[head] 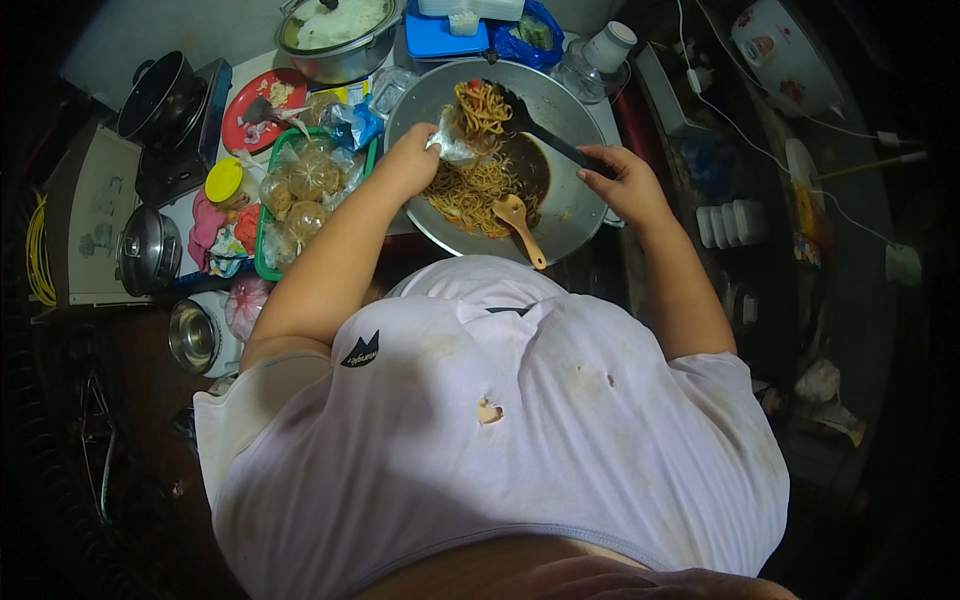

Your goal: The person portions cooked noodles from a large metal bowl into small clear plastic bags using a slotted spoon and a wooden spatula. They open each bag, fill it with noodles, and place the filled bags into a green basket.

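Over a large grey metal wok (581,206), my left hand (409,163) grips the edge of a clear plastic bag (452,142). My right hand (628,180) holds the handle of a black serving spoon or ladle (559,141), whose head is at the bag's mouth. A clump of brown noodles (484,109) is heaped at that head; how much is inside the bag is unclear. Below lie more noodles (469,184) beside a pool of dark sauce (536,165). A wooden spoon (520,221) rests on the wok's near side, its handle reaching the rim.
Left of the wok, a green tray (262,244) holds several filled plastic bags (313,176). Behind it are a red plate (235,112) and a lidded pot of rice (341,66). A blue-lidded container (442,41) and a glass jar (589,75) stand beyond the wok.
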### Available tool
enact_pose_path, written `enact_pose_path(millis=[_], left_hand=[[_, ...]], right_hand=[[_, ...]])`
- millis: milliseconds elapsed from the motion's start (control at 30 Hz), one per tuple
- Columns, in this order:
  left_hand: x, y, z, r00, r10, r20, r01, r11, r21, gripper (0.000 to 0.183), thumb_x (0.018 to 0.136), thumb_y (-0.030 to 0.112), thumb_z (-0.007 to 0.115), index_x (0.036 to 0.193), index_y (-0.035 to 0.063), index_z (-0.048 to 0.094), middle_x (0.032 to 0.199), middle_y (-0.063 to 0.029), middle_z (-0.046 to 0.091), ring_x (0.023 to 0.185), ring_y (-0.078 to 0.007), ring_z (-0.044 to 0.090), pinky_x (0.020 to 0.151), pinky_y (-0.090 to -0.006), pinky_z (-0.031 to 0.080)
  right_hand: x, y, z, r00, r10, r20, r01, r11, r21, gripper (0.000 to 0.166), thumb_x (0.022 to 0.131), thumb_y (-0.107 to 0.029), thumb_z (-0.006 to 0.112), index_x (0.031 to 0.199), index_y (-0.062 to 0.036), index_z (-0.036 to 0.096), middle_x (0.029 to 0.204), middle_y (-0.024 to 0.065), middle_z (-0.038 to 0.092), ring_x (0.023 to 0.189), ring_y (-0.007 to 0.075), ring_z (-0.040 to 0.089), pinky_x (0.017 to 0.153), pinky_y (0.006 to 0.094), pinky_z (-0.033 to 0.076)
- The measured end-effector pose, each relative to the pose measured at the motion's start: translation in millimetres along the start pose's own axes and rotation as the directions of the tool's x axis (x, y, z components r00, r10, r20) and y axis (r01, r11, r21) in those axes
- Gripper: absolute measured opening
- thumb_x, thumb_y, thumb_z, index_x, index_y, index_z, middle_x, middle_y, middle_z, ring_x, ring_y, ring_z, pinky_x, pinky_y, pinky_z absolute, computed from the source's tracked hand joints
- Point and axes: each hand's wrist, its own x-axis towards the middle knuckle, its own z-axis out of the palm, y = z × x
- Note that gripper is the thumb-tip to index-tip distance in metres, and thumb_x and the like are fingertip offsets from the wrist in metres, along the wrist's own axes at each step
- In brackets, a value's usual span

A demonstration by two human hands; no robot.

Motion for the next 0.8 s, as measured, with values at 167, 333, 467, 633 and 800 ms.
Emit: enact_pose_path(millis=[167,333,467,633,800], left_hand=[[-3.5,4.8,-3.2,1.0,0.003,-0.018,-0.003,1.0,0.031,0.037,0.091,0.016,0.051,0.124,-0.001,0.05,0.122,-0.0249,0.055,0.114,-0.0382,0.053,0.097,-0.0402,0.04],[-7.9,12.0,-0.5,1.0,0.004,-0.003,-0.004,0.999,0.054,0.036,0.09,0.015,0.051,0.124,-0.0001,0.05,0.119,-0.025,0.056,0.112,-0.0387,0.054,0.096,-0.0403,0.042],[-8.8,5.9,6.5,1.0,0.016,-0.021,-0.015,0.999,0.045,0.036,0.091,0.014,0.051,0.123,0.0003,0.05,0.118,-0.0249,0.057,0.111,-0.0387,0.055,0.095,-0.0408,0.042],[-12.1,4.5,7.9,1.0,0.026,-0.014,-0.025,0.997,0.069,0.034,0.09,0.012,0.052,0.122,-0.0003,0.049,0.118,-0.0251,0.057,0.11,-0.0388,0.055,0.094,-0.0398,0.042],[-20.3,6.3,8.6,0.994,0.097,-0.046,-0.091,0.989,0.121,0.032,0.09,0.01,0.052,0.12,0.0006,0.047,0.115,-0.025,0.058,0.107,-0.0401,0.056,0.091,-0.0407,0.045]], right_hand=[[-7.9,-31.2,1.7,0.991,-0.134,-0.007,0.116,0.878,-0.464,0.025,0.076,-0.013,0.067,0.101,-0.0108,0.068,0.081,0.0075,0.059,0.081,0.0264,0.061,0.069,0.0366,0.05],[-13.1,-35.4,2.6,0.908,-0.418,0.005,0.28,0.597,-0.752,0.028,0.076,-0.01,0.058,0.102,-0.0166,0.067,0.079,0.0023,0.057,0.075,0.0215,0.06,0.065,0.0363,0.046],[-16.2,-46.3,-2.5,0.877,-0.48,-0.006,0.29,0.54,-0.79,0.031,0.077,-0.012,0.055,0.105,-0.0182,0.066,0.08,0.001,0.057,0.075,0.02,0.059,0.066,0.0346,0.044],[-17.1,-47.9,-8.1,0.888,-0.458,-0.042,0.236,0.532,-0.813,0.032,0.076,-0.012,0.055,0.106,-0.0177,0.066,0.083,0.0018,0.057,0.078,0.0203,0.058,0.067,0.034,0.044],[-18.3,-44.4,-0.1,0.917,-0.399,0.027,0.251,0.522,-0.815,0.033,0.076,-0.012,0.055,0.107,-0.0176,0.066,0.083,0.0021,0.057,0.079,0.0205,0.058,0.069,0.0342,0.043]])
